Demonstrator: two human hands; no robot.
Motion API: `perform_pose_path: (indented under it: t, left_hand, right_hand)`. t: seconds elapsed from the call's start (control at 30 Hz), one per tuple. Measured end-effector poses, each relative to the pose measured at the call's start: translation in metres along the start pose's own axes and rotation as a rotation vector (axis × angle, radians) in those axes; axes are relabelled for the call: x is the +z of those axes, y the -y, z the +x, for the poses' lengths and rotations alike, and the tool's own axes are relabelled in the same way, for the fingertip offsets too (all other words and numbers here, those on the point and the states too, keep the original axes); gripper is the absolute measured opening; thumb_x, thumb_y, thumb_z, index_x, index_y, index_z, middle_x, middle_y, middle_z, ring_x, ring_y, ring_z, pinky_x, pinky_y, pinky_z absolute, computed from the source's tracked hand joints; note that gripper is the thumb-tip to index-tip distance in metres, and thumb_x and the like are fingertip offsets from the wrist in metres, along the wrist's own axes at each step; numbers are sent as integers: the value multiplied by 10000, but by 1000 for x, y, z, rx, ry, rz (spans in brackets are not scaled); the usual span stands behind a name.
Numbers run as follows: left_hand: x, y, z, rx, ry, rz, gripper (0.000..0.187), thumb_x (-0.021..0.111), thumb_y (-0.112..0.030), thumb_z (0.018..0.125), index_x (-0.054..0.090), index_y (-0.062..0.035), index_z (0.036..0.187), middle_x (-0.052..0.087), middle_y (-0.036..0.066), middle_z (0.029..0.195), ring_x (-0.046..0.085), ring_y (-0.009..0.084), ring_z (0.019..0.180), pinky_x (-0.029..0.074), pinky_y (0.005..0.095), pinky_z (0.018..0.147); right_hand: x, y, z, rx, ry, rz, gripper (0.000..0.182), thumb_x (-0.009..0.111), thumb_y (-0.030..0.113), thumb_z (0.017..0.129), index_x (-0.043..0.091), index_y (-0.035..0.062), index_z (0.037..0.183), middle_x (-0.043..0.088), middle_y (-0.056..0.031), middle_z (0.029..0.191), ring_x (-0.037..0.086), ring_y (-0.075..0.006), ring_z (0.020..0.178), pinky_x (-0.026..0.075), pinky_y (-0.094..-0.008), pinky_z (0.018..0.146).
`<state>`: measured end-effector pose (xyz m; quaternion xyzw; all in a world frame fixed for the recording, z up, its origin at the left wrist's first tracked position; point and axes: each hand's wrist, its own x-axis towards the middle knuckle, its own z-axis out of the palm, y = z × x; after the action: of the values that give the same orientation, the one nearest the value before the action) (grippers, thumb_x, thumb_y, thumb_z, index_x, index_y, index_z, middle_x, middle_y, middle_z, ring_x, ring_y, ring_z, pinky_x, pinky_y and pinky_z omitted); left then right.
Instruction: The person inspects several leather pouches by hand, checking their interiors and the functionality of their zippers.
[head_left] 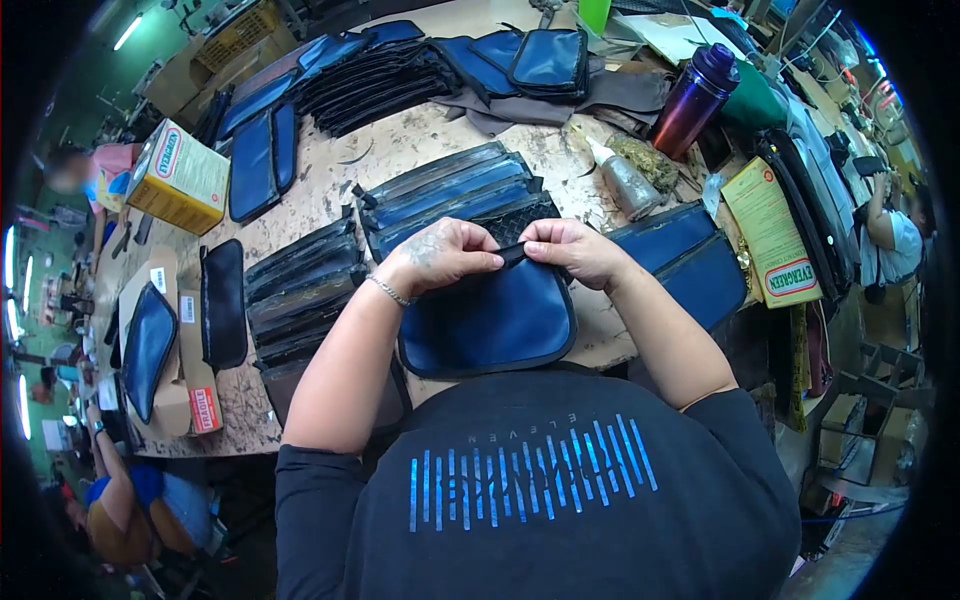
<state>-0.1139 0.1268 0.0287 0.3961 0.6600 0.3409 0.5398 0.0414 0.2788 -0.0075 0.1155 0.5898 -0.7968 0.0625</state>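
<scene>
A dark blue panel with rounded corners and black edging (490, 325) lies at the table's front edge, close to my body. Above its upper part, my left hand (450, 255) pinches one side of a short black strip (513, 254). The strip's other side is between the closed fingers of my right hand (575, 252). Black woven-textured material (518, 222) shows just beyond my hands. Behind it lie overlapping blue pieces with black edges (450, 190). More such pieces (305, 290) are fanned out left of my left arm.
Blue panels (690, 265) lie at the right. Farther back are a stack of black-edged pieces (375, 85), a purple-red bottle (695, 100) and a glue bottle (628, 182). Yellow-green tins (180, 178) stand left and right (775, 235). Other people are at both sides.
</scene>
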Motion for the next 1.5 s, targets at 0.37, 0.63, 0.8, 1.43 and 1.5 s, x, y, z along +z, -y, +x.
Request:
perform_pose_path:
  t: [0.37, 0.63, 0.8, 1.43, 1.5]
  left_hand:
    - [15, -8, -26, 145, -29, -96, 118, 631, -116, 752, 624, -21, 821, 584, -21, 668, 481, 37, 603, 393, 200, 565]
    - [25, -33, -44, 149, -54, 122, 107, 619, -91, 769, 606, 2, 820, 564, -22, 659, 477, 29, 593, 395, 184, 531]
    - [34, -34, -47, 184, -83, 46, 130, 633, -132, 769, 611, -6, 796, 566, -25, 657, 478, 30, 600, 392, 198, 523]
    - [43, -23, -42, 551, -318, 483, 137, 625, -133, 753, 566, -13, 782, 540, 117, 684, 545, 253, 645, 436, 311, 594]
    - [31, -29, -38, 295, -150, 390, 243, 599, -237, 798, 582, 2, 839, 569, 87, 714, 550, 175, 671, 432, 295, 598]
  right_hand:
    - [17, 7, -19, -106, 19, -117, 132, 532, 172, 880, 549, 45, 912, 524, 57, 783, 440, -14, 700, 390, -172, 627]
    - [27, 33, -38, -250, -53, -576, 226, 606, 240, 816, 577, 25, 880, 554, -65, 807, 512, -146, 774, 412, -270, 710]
    - [34, 31, -42, -293, -88, -731, 190, 606, 212, 808, 580, 32, 863, 544, -92, 792, 507, -203, 819, 410, -299, 741]
    - [23, 39, -39, -415, -51, -688, 229, 720, 200, 696, 646, 40, 842, 585, -66, 813, 524, -188, 859, 417, -292, 787]
    - [14, 44, -37, -358, -14, -745, 251, 720, 188, 694, 648, 38, 882, 606, -74, 820, 527, -193, 856, 421, -300, 779]
